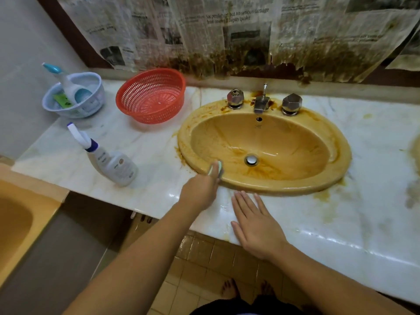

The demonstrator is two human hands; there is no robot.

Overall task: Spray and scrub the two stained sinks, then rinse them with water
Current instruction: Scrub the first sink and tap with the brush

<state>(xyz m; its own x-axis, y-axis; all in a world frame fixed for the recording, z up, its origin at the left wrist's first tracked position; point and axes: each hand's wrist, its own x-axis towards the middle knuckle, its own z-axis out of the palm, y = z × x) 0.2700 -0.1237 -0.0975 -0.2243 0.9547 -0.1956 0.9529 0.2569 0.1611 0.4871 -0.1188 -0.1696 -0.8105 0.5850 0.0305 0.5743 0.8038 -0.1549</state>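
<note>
A mustard-yellow oval sink with brown stains is set in the white marble counter. My left hand grips a green and grey scrub sponge against the sink's near left rim. My right hand lies flat with straight fingers on the counter just in front of the sink. A white spray bottle stands on the counter left of the sink. The edge of a second sink shows at the far right.
The faucet with two metal knobs sits behind the basin. A red plastic colander and a pale blue basket holding another bottle stand at the back left. A yellow tub lies lower left. Stained newspaper covers the wall.
</note>
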